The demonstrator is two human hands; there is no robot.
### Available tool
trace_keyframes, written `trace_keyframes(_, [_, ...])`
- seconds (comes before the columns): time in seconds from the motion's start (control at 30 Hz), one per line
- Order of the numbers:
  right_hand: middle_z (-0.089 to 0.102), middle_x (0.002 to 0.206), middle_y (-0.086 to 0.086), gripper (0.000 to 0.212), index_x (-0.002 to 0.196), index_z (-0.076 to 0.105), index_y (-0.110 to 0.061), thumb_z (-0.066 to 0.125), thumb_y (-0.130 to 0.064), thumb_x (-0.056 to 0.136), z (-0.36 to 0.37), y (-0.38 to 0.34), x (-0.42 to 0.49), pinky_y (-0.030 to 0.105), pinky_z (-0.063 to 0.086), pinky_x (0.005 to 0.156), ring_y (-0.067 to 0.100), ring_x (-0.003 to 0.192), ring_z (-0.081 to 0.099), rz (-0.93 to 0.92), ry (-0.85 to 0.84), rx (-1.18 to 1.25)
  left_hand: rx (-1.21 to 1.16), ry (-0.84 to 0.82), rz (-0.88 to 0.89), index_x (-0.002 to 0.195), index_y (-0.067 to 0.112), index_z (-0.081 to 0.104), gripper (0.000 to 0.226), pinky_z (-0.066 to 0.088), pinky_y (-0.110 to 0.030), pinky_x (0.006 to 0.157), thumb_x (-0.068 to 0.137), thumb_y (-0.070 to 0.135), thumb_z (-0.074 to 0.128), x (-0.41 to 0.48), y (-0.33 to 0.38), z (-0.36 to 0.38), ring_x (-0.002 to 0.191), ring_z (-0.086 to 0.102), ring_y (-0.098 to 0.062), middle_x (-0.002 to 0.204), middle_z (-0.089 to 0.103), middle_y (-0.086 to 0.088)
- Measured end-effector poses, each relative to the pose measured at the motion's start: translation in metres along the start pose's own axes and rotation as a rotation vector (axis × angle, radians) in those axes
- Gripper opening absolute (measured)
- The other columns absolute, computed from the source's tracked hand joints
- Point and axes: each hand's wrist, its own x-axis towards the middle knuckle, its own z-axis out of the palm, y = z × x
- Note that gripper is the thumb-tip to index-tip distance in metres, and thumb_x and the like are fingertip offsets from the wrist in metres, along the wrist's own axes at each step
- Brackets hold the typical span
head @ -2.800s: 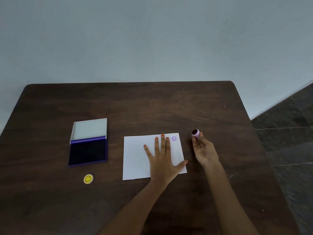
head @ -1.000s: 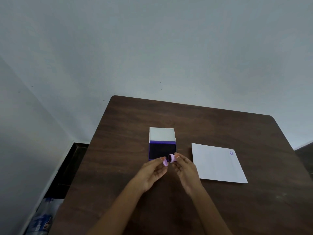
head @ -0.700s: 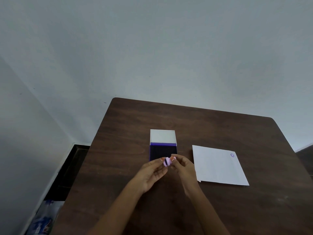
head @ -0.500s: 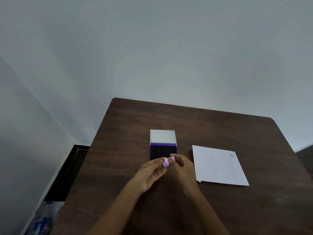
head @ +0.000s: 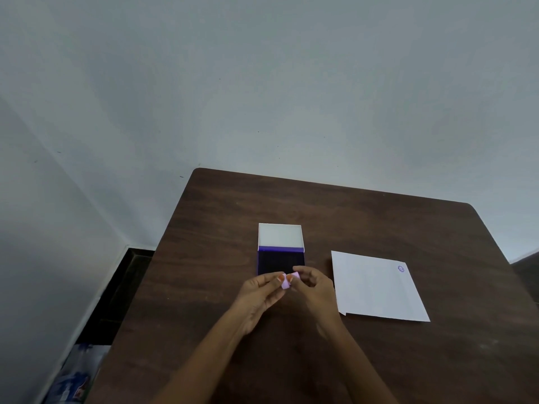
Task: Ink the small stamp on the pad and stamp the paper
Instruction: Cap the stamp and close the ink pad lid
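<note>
The small lilac stamp (head: 288,280) is pinched between the fingertips of my left hand (head: 260,295) and my right hand (head: 312,290), just above the near edge of the ink pad (head: 280,262). The pad lies open, its dark inked surface facing up and its white lid (head: 280,235) folded back away from me. The white paper (head: 376,287) lies to the right of the pad, apart from both hands, with one round purple stamp mark (head: 401,268) near its far right corner.
Everything rests on a dark wooden table (head: 335,217) against a pale wall. The table's left edge drops to a dark floor, where a plastic bag (head: 75,374) lies at the lower left.
Both hands left the paper and came together at the pad's near edge, the stamp now gripped by both. Over the last second the fingers shifted only slightly around the stamp.
</note>
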Motion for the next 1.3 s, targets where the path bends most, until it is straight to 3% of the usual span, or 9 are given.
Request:
trace_keyframes(0.23, [0.07,0.079,-0.012,0.013,0.079,0.066,-0.031,0.074,-0.024,0.072,-0.003,0.006,0.003,0.022,0.053,0.072,0.006,0.077,0.065,-0.012,-0.116,-0.021,-0.086,0.021,-0.074,0.109,0.003,0.059,0.033,0.055,-0.031,0.077,0.076,-0.001,0.064,0.006,-0.006,-0.002,0.101,0.063,-0.026,0.11,0.065,-0.018])
trace_keyframes(0.37, [0.07,0.083,0.003,0.008,0.086,0.068,-0.017,0.063,-0.021,0.082,0.008,0.015,0.002,0.011,0.043,0.068,0.003,0.071,0.059,-0.095,-0.008,-0.234,0.185,0.156,-0.065,0.106,0.007,0.059,0.021,0.052,-0.029,0.08,0.085,0.008,0.058,0.009,-0.01,-0.008,0.098,0.062,-0.022,0.106,0.064,-0.014])
trace_keyframes(0.47, [0.069,0.092,0.007,0.013,0.089,0.066,-0.011,0.057,-0.021,0.086,0.012,0.021,0.0,0.018,0.047,0.075,0.01,0.081,0.06,-0.127,-0.11,-0.335,0.398,0.319,0.02,0.098,0.012,0.06,0.012,0.05,-0.024,0.074,0.088,0.009,0.053,0.014,-0.01,-0.014,0.088,0.061,-0.017,0.094,0.064,-0.007])
trace_keyframes(0.57, [0.066,0.099,0.007,0.012,0.094,0.063,-0.011,0.06,-0.017,0.084,0.012,0.025,0.0,0.029,0.049,0.085,0.015,0.091,0.058,-0.18,-0.148,-0.448,0.461,0.382,0.098,0.095,0.015,0.059,0.012,0.048,-0.021,0.068,0.089,0.008,0.051,0.016,-0.008,-0.018,0.083,0.059,-0.014,0.089,0.063,-0.004])
trace_keyframes(0.73, [0.064,0.102,0.006,0.013,0.095,0.061,-0.013,0.059,-0.02,0.084,0.017,0.034,0.001,0.016,0.037,0.08,0.007,0.089,0.05,-0.199,-0.199,-0.555,0.478,0.427,0.155,0.098,0.013,0.059,0.014,0.047,-0.021,0.068,0.091,0.008,0.048,0.02,-0.005,-0.024,0.084,0.059,-0.014,0.087,0.063,-0.002])
trace_keyframes(0.9, [0.062,0.107,0.007,0.018,0.099,0.06,-0.012,0.061,-0.02,0.083,0.019,0.036,0.0,0.021,0.039,0.086,0.013,0.098,0.052,-0.158,-0.21,-0.546,0.471,0.466,0.199,0.098,0.012,0.059,0.015,0.048,-0.021,0.069,0.091,0.007,0.048,0.023,-0.005,-0.029,0.084,0.06,-0.015,0.087,0.063,-0.002])
trace_keyframes(1.07, [0.041,0.115,-0.007,0.054,0.116,0.051,-0.018,0.076,-0.019,0.069,0.007,0.021,0.005,0.029,0.046,0.091,0.013,0.107,0.047,-0.129,-0.259,-0.443,0.438,0.51,0.257,0.098,0.013,0.059,0.015,0.048,-0.021,0.069,0.09,0.006,0.048,0.033,0.003,-0.025,0.083,0.059,-0.013,0.089,0.062,-0.002])
trace_keyframes(1.2, [0.053,0.107,-0.003,0.029,0.107,0.057,-0.019,0.066,-0.024,0.079,-0.002,-0.003,0.033,0.019,0.046,0.076,0.015,0.1,0.055,-0.086,-0.069,-0.22,0.486,0.588,0.336,0.1,0.014,0.058,0.015,0.045,-0.025,0.073,0.091,0.007,0.048,0.051,0.021,-0.012,0.089,0.055,-0.013,0.103,0.061,-0.006])
trace_keyframes(1.3, [0.056,0.117,0.01,0.026,0.111,0.055,-0.013,0.056,-0.024,0.087,-0.002,-0.011,0.068,0.031,0.049,0.086,0.02,0.105,0.055,-0.028,0.008,-0.241,0.596,0.599,0.396,0.114,0.008,0.054,0.026,0.048,-0.033,0.088,0.089,0.004,0.049,0.068,0.032,0.001,0.104,0.054,-0.019,0.119,0.058,-0.011])
